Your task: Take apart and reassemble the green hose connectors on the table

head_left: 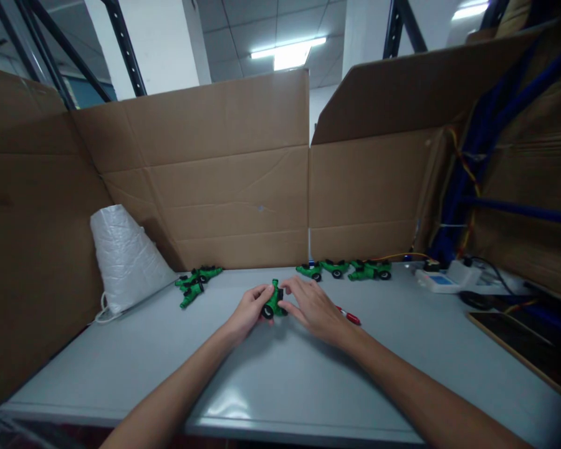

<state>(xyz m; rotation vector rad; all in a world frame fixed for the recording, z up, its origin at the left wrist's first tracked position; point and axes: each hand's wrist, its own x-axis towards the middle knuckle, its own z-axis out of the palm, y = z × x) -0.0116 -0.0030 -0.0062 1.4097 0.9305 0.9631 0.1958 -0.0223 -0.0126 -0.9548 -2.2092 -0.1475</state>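
A small green toy vehicle (273,302) with black wheels is held upright just above the table, near its middle. My left hand (249,312) is closed on its left side, thumb and fingers around the body by a wheel. On the other side, my right hand (314,308) has its thumb and index finger at a black part of the toy, apparently pinching it; the exact contact is too small to make out. Partly behind my right hand lies a red pen-like tool (350,316).
Several green toys (192,286) lie at the back left, and more wheeled green toys (367,270) line the back right. A white wrapped bundle (126,262) leans at the left. Cardboard walls (234,193) enclose the table (135,368). A power strip (442,280) sits right.
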